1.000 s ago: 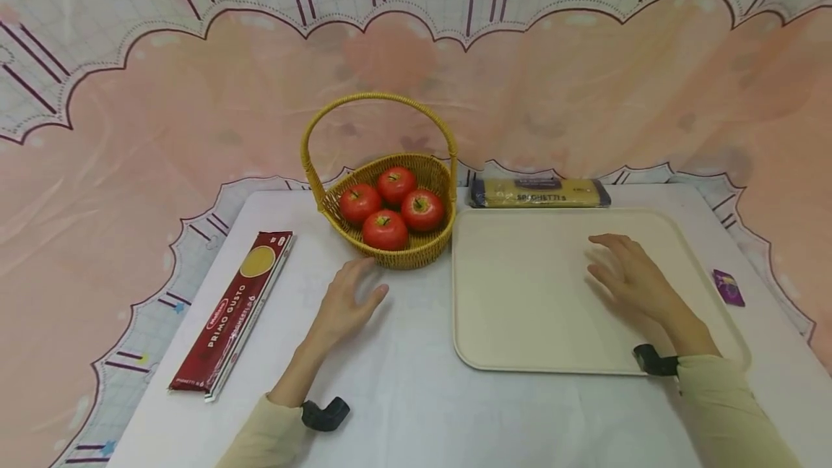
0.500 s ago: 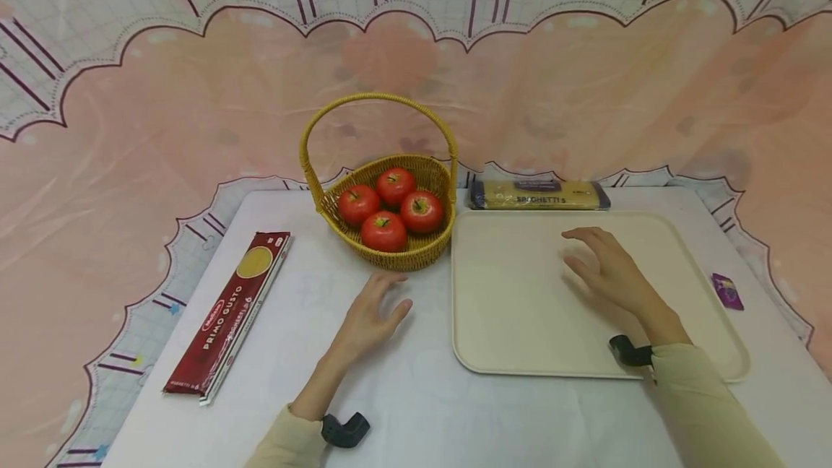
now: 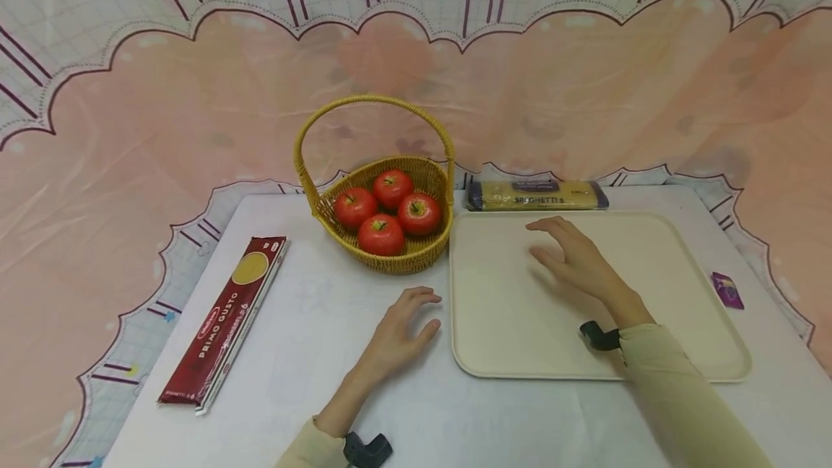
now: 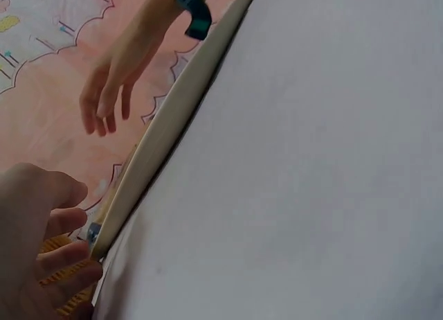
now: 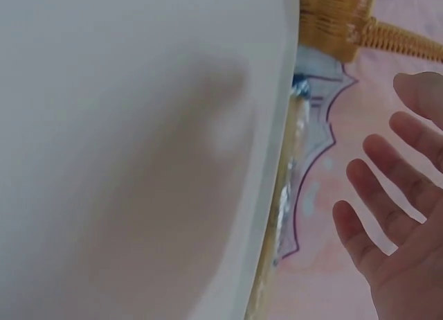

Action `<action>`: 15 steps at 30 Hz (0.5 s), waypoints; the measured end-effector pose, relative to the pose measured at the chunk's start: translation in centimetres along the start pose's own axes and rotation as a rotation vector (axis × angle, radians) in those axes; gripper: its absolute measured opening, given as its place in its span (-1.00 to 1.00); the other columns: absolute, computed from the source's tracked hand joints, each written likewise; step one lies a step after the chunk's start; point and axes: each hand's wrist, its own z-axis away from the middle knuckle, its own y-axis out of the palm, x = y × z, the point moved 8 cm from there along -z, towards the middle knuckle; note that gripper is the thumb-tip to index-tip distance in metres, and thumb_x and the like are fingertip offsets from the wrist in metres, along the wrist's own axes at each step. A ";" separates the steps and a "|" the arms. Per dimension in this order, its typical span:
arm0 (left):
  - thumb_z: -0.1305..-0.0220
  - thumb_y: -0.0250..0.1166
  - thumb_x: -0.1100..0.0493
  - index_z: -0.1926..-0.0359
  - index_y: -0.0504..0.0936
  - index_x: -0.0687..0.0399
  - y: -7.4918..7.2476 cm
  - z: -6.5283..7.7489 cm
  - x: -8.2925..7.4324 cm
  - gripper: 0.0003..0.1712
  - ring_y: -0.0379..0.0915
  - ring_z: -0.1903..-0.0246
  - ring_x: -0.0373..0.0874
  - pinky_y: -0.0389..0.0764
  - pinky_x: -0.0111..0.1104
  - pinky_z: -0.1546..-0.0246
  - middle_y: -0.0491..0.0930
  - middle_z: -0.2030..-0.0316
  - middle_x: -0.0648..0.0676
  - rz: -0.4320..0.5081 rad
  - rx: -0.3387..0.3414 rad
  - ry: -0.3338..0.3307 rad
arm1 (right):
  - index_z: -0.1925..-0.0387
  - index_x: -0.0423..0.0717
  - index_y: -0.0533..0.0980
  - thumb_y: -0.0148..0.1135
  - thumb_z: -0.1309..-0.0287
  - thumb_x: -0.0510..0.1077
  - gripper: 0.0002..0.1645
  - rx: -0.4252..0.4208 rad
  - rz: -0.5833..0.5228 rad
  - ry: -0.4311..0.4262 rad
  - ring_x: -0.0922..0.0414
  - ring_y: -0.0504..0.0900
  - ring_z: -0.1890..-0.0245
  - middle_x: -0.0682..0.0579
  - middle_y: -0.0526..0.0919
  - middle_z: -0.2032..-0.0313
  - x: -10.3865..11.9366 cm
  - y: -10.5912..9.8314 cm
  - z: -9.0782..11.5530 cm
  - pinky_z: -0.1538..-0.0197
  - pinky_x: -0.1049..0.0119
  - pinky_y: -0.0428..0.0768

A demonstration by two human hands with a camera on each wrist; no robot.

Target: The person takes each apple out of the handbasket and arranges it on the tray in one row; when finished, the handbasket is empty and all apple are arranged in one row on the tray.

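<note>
Head view: left hand (image 3: 398, 332) loosely spread beside tray (image 3: 513, 323), right hand (image 3: 578, 260) likewise above it.

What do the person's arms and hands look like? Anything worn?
Left hand and right hand: ungloved. Pale yellowish-beige sleeves cover the forearms, stopping short of the hands. A dark, angular wrist piece sits near each cuff. No cables visible.
</note>
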 end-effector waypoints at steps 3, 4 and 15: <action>-0.21 0.26 0.15 -0.06 0.53 0.00 0.6 -0.1 -0.6 -0.63 0.40 -0.17 -0.12 0.45 -0.11 -0.16 0.46 -0.13 0.05 -0.004 0.012 0.034 | -0.18 0.01 0.38 0.15 -0.25 0.01 -0.51 0.015 -0.003 0.001 -0.05 0.38 -0.23 -0.01 0.44 -0.17 0.5 0.3 -0.7 -0.20 -0.11 0.39; -0.21 0.26 0.15 -0.06 0.53 0.00 0.8 -0.1 -0.8 -0.63 0.40 -0.16 -0.12 0.45 -0.12 -0.16 0.46 -0.13 0.05 -0.004 0.014 0.043 | -0.18 0.01 0.38 0.15 -0.25 0.02 -0.51 0.019 -0.005 0.000 -0.06 0.38 -0.23 -0.02 0.43 -0.17 0.7 0.4 -1.0 -0.20 -0.11 0.39; -0.16 0.28 0.05 0.01 0.56 -0.18 3.5 0.7 -2.7 -0.67 0.29 -0.24 -0.14 0.28 -0.04 -0.25 0.41 -0.18 -0.05 -0.090 0.084 0.104 | -0.17 0.03 0.40 0.16 -0.24 0.03 -0.51 0.054 0.008 -0.089 -0.07 0.35 -0.26 -0.08 0.40 -0.22 4.0 2.0 -4.3 -0.24 -0.11 0.38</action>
